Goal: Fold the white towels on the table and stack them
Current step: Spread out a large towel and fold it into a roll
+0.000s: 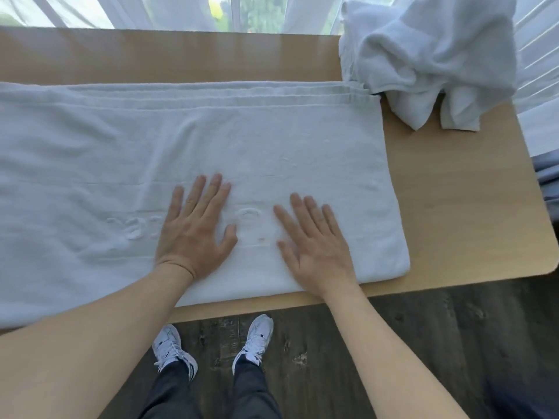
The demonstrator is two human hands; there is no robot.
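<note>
On table [453, 207] | folded towel [272, 140] under left hand [193, 234], right hand [314, 246] | palms flat

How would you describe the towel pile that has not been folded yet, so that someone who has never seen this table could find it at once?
Start at the wooden table by the curtained window and go to its far right corner. The unfolded towel pile sits there, a crumpled white heap. Unlike the flat towel spread under the left hand and right hand, it is bunched, with loose ends hanging down.
</note>
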